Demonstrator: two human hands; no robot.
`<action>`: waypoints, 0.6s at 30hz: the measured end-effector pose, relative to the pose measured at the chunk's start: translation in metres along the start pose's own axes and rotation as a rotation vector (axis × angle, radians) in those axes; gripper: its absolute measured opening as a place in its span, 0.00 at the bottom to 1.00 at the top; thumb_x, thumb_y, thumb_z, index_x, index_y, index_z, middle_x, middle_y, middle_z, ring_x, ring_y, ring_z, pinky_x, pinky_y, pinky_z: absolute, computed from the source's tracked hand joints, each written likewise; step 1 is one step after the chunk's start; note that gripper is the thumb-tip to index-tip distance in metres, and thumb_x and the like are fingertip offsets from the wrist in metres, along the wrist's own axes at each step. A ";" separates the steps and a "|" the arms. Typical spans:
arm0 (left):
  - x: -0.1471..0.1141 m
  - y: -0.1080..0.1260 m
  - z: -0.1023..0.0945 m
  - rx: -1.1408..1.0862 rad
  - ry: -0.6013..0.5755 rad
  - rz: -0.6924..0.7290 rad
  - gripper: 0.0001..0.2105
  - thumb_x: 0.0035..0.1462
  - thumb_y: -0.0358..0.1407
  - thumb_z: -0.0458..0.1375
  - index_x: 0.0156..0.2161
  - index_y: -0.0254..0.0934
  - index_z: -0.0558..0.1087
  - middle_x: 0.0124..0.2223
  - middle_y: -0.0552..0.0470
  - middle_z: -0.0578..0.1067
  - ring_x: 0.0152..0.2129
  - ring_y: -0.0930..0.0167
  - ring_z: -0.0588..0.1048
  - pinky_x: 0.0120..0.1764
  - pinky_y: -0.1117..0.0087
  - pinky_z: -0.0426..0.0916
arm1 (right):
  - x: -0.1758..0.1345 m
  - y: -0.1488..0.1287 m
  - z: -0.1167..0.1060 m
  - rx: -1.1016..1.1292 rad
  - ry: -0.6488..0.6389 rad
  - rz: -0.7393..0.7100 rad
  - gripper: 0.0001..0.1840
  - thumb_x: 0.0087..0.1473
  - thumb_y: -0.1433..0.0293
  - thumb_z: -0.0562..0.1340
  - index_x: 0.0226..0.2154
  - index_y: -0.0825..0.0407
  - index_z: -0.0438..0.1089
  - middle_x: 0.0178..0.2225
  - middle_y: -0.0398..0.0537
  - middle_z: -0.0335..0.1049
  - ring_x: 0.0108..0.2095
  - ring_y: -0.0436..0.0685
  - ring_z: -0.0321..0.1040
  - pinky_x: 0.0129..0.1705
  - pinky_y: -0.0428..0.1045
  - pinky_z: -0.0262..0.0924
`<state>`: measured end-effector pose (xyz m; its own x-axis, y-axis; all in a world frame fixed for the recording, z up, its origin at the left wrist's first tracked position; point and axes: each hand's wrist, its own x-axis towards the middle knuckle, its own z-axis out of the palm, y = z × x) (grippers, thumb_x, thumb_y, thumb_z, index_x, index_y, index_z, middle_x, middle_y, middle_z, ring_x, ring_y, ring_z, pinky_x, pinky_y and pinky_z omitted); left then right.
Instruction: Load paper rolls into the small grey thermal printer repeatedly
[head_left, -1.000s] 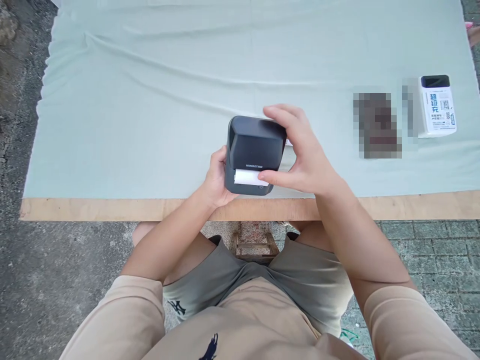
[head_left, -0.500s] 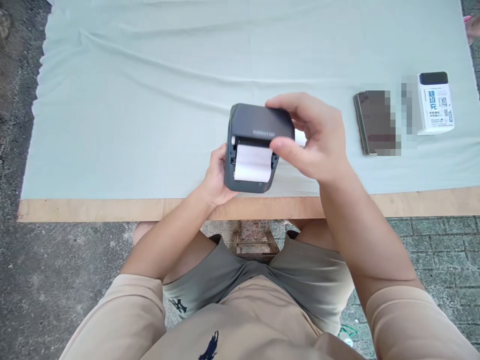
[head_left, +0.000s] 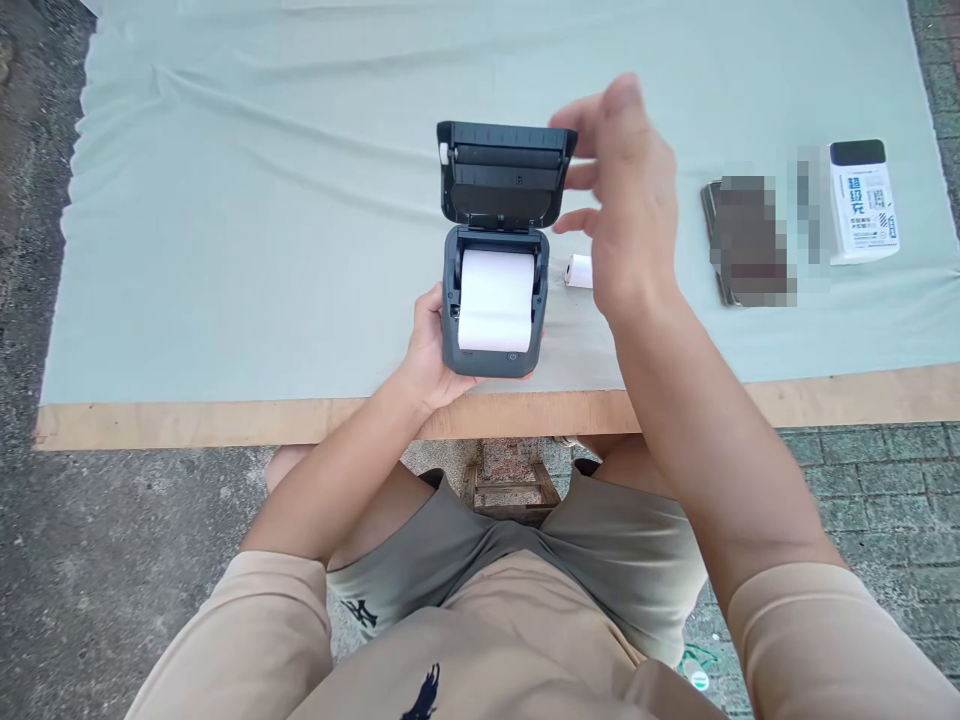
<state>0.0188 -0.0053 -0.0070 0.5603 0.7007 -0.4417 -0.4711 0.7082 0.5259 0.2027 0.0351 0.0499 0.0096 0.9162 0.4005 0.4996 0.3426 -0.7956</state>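
Observation:
A dark grey label printer (head_left: pixel 491 364) rests in my left hand (head_left: pixel 429 360), whose fingers wrap its left side and underside. Its hinged lid (head_left: pixel 504 185) stands raised, with a black roller on the inner face. Inside the body lies a white paper roll (head_left: pixel 495 300). My right hand (head_left: pixel 636 200) is at the lid's right edge, fingers stretched out and apart; whether a fingertip still touches the lid I cannot tell. Just right of the printer, a small white roll (head_left: pixel 578 271) lies on the cloth, partly hidden by my right hand.
A pale green cloth (head_left: pixel 262 250) covers the table, its bare wooden edge (head_left: pixel 225 422) toward me. At the right lie a dark, partly pixelated flat object (head_left: pixel 750 240) and a white box-shaped item with a black top (head_left: pixel 862 205). A wooden stool (head_left: pixel 514 492) shows below.
The printer's lid has swung up and back, uncovering the paper roll. My right hand has moved up and away from me, its grip on the lid loosened. My left hand keeps holding the printer.

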 end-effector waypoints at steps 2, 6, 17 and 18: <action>0.000 0.001 0.000 -0.012 0.002 0.014 0.31 0.63 0.61 0.49 0.54 0.39 0.77 0.48 0.46 0.86 0.40 0.56 0.86 0.32 0.59 0.82 | -0.012 -0.006 -0.007 0.032 0.251 0.026 0.36 0.65 0.31 0.48 0.33 0.44 0.62 0.35 0.49 0.65 0.34 0.58 0.69 0.33 0.55 0.68; 0.000 0.000 0.002 0.001 0.069 0.027 0.28 0.64 0.59 0.49 0.51 0.40 0.78 0.44 0.48 0.86 0.38 0.56 0.86 0.31 0.58 0.83 | -0.039 -0.016 -0.018 -0.077 0.114 -0.162 0.16 0.68 0.55 0.65 0.32 0.44 0.69 0.29 0.46 0.67 0.29 0.56 0.66 0.33 0.55 0.65; 0.001 -0.001 0.002 0.014 0.122 0.033 0.31 0.64 0.61 0.45 0.52 0.40 0.78 0.44 0.46 0.86 0.37 0.56 0.84 0.35 0.53 0.82 | -0.041 0.005 -0.001 -0.425 -0.227 -0.074 0.12 0.56 0.67 0.70 0.44 0.43 0.80 0.43 0.54 0.65 0.41 0.65 0.65 0.27 0.52 0.56; 0.002 0.000 0.003 0.017 0.134 0.032 0.31 0.65 0.60 0.45 0.51 0.40 0.79 0.44 0.46 0.86 0.37 0.57 0.84 0.35 0.53 0.82 | -0.041 0.006 -0.001 -0.427 -0.231 -0.071 0.11 0.55 0.67 0.71 0.43 0.43 0.80 0.44 0.55 0.65 0.42 0.65 0.65 0.26 0.52 0.55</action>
<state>0.0217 -0.0046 -0.0057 0.4486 0.7291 -0.5169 -0.4752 0.6844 0.5529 0.2060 -0.0006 0.0296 -0.2052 0.9325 0.2972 0.8030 0.3340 -0.4936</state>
